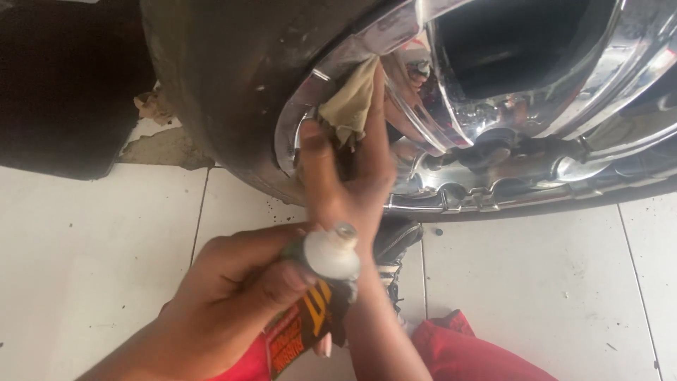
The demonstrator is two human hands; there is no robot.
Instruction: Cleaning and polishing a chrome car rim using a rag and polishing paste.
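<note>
Your left hand (226,303) is wrapped closed around a squeeze tube (310,310) with a red, orange and black body, fingers curled tight and the thumb lying along its shoulder; the white threaded nozzle (335,250) stands uncapped and points up toward you. Your right hand (349,183) reaches past it with the fingers stretched almost flat, pressing a tan cloth (352,99) against the chrome wheel rim (437,141) where the rim meets the dark tyre (226,85); the cloth is pinned under the fingertips, not gripped in a fist. The tube hangs over the white tiled floor (106,233), just below the wheel and above your red trouser leg (465,353). With the nozzle open and your grip this firm, I judge paste could ooze out onto your wrist, the trousers or the tiles. The flat-fingered hold on the cloth looks loose too, so it could slide off the curved rim and leave bare fingertips rubbing the metal edge.
</note>
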